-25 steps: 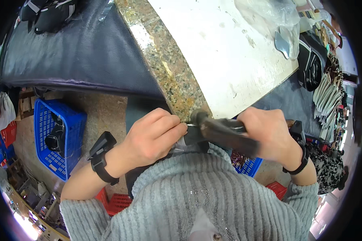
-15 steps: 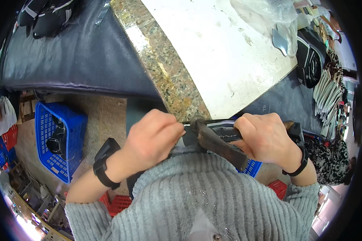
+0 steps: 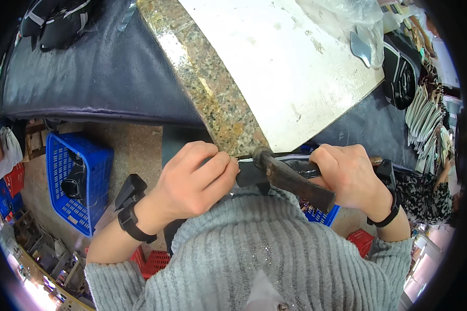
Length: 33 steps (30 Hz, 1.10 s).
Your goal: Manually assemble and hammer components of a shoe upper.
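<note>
1. Far left: a blue basket (image 3: pixel 101 171) stands on the floor, well apart from both hands.
2. Left hand (image 3: pixel 194 181): fingers curled shut, tips closed on the left end of a black piece (image 3: pixel 250 175); the thumb is out of sight.
3. Black piece: lies at the near end of the granite strip (image 3: pixel 225 111), between the hands, its long axis running roughly left to right and partly hidden under the hammer (image 3: pixel 301 184). The left hand is the nearer.
4. Hammer: the head slants across the piece — round face at the granite's end, flat end toward the wearer's body. Whether the face touches the piece, I cannot tell.
5. Right hand (image 3: pixel 353 179): closed around the dark handle, which runs rightward from the head — its butt shows past the palm.
</note>
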Motion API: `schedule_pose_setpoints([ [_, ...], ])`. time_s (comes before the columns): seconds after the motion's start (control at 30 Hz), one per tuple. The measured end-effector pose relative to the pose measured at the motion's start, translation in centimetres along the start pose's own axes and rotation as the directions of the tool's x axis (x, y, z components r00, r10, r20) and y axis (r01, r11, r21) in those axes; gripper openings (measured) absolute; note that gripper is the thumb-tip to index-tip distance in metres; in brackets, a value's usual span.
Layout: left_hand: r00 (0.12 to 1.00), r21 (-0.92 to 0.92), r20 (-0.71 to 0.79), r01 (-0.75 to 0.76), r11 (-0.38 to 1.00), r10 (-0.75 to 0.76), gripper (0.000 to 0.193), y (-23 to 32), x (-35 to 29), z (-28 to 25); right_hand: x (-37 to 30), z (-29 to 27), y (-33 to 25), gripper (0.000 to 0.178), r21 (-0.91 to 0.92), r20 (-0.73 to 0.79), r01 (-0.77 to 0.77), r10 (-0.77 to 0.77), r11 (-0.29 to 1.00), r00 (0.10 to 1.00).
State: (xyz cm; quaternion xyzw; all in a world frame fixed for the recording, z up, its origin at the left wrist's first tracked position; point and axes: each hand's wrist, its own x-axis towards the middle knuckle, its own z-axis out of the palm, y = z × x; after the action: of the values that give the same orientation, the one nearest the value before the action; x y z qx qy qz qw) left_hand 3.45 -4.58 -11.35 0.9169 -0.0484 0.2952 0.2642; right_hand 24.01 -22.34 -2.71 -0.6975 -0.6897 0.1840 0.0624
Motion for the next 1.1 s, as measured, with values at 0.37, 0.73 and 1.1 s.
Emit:
schedule_pose_setpoints([
  [0.37, 0.995, 0.056, -0.057, -0.081, 0.995, 0.084, 0.019, -0.3, -0.1, 0.3, 1.4, 0.1, -0.9, 0.035, 0.052, 0.026, -0.003, 0.001, 0.999, 1.0],
  [0.73, 0.765, -0.409, -0.089, 0.556, 0.724, -0.638, 0.028, 1.1, -0.3, 0.6, 0.8, 0.6, -0.8, 0.035, 0.055, 0.034, -0.084, 0.082, 0.995, 0.996],
  [1.1, 0.965, 0.045, 0.01, 0.262, 0.964, -0.263, 0.025, 1.8, 2.0, 1.9, -1.4, 0.7, -0.1, 0.034, 0.017, -0.044, -0.115, 0.116, 0.993, 0.992],
])
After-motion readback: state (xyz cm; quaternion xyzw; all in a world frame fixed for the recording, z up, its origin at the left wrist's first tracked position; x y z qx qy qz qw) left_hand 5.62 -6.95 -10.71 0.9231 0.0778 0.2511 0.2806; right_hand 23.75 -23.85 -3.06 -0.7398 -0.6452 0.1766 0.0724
